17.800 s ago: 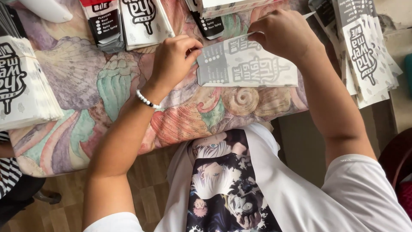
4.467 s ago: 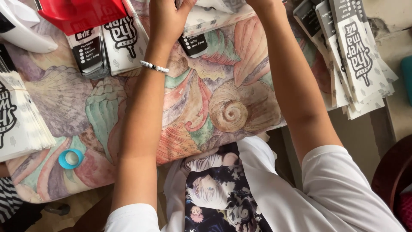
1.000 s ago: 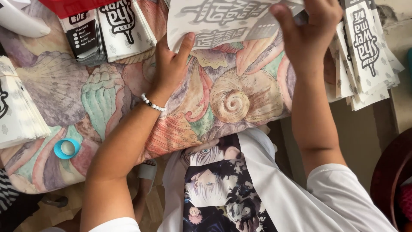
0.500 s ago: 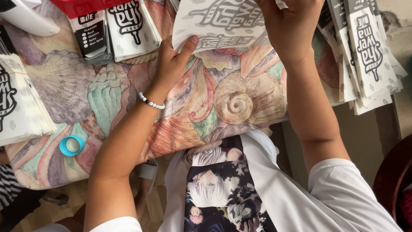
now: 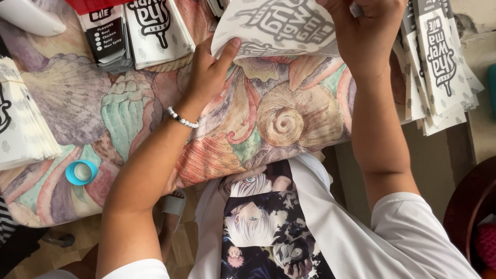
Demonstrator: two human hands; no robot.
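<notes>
Both hands worked at one printed paper sheet [image 5: 281,28] near the top centre of the frame, lifted a little off the shell-patterned tablecloth [image 5: 129,113]. At the sheet's lower left corner, the left hand [image 5: 206,77], with a white bead bracelet [image 5: 182,119] on its wrist, had its thumb laid on top and its fingers tucked out of sight beneath, a loose pinch. At the sheet's right edge the right hand [image 5: 364,31] curled its fingers closed around the paper. Stacks of similar printed sleeves [image 5: 439,62] lay fanned at the upper right, more sat in the upper left [image 5: 155,28], and a blue tape roll [image 5: 81,172] rested at the lower left of the cloth
</notes>
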